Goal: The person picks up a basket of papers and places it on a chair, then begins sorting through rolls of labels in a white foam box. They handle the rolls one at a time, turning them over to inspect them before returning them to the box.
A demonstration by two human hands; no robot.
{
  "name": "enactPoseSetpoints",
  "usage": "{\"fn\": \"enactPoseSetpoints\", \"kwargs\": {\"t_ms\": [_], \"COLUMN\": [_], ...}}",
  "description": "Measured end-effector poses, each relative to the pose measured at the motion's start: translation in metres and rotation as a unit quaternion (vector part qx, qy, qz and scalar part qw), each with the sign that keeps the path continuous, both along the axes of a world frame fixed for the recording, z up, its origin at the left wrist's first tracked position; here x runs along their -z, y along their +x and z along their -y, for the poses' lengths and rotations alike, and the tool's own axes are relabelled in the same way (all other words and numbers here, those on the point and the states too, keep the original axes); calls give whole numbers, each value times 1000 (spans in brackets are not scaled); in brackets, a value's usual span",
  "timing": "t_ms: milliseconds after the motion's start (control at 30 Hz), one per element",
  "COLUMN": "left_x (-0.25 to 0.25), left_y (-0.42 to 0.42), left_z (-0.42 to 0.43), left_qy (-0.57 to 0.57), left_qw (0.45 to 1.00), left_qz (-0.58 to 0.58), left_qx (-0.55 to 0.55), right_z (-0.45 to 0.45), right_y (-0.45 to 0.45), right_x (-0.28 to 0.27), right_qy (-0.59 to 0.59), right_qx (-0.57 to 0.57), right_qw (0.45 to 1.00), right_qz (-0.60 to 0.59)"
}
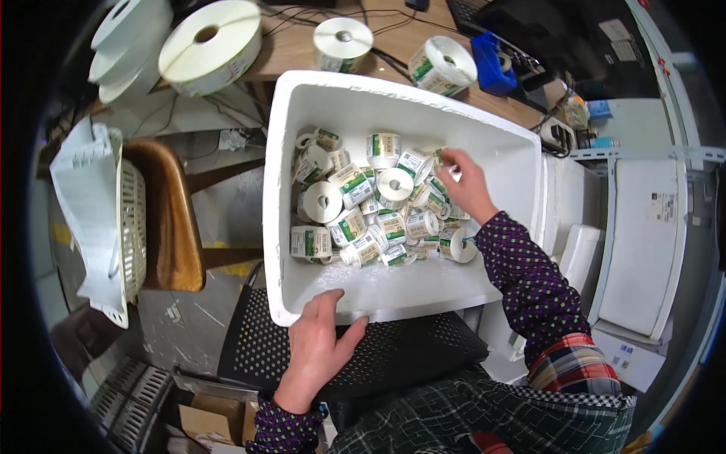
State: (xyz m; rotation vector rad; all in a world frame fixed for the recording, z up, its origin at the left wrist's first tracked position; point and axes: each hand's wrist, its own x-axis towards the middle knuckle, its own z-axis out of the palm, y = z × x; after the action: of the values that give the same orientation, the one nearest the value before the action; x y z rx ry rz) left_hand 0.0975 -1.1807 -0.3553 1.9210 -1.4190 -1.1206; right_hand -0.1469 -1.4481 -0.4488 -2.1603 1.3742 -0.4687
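A large white foam box (348, 300) holds a heap of small label rolls (352, 187) printed in green, white and beige. The rolls lie at mixed angles, some on their sides and some showing their cores. At the right of the heap, my right hand (465, 181) reaches in with bent fingers and pinches the edge of a label roll (415, 163); the fingers partly cover what they hold. My left hand (321, 340) rests by the near rim of the box, thumb and fingers apart, with nothing in it.
Under the box is a black perforated chair seat (257, 344). Larger label rolls (210, 45) stand on the wooden desk (291, 23) behind, beside a blue holder (491, 64) and cables. A brown chair (178, 219) and white plastic basket (132, 219) stand left. White boxes (643, 234) line the right.
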Motion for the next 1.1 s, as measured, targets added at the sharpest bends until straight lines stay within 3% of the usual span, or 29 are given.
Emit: {"fn": "enactPoseSetpoints", "kwargs": {"t_ms": [33,67,133,333,433,500,533,600,667,733,933,1000,1100], "left_x": [0,0,-8,-17,-11,-1,4,13,20,19,18,18,18], "left_y": [-2,-4,-13,-55,-72,-73,-72,-74,-80,-83,-90,-90,-89], "left_z": [0,0,6,50,54,51,48,39,33,31,22,22,20], "left_qy": [5,10,-8,-97,-101,-106,-55,2,0,1,-14,-10,-21], "left_qw": [1000,999,995,975,973,973,969,961,942,939,922,914,918], "left_qz": [5,11,23,-49,-21,-20,9,40,98,89,118,131,115], "left_qx": [18,33,96,194,208,203,241,275,320,331,369,383,380], "right_z": [-5,-9,-14,-8,-5,-3,-2,0,6,15,42,43,43], "right_y": [-9,-17,-31,-28,-24,-17,-13,-2,11,22,58,70,82], "right_x": [13,30,60,92,105,112,115,112,109,106,117,127,140], "right_qy": [84,81,235,315,326,210,213,64,78,-73,-89,-142,-157], "right_qx": [49,56,148,231,262,255,252,150,138,25,-118,-183,-180], "right_qw": [995,995,957,912,898,939,938,986,987,994,979,954,940], "right_qz": [-21,-14,85,128,140,99,102,21,15,-72,-142,-193,-242]}}
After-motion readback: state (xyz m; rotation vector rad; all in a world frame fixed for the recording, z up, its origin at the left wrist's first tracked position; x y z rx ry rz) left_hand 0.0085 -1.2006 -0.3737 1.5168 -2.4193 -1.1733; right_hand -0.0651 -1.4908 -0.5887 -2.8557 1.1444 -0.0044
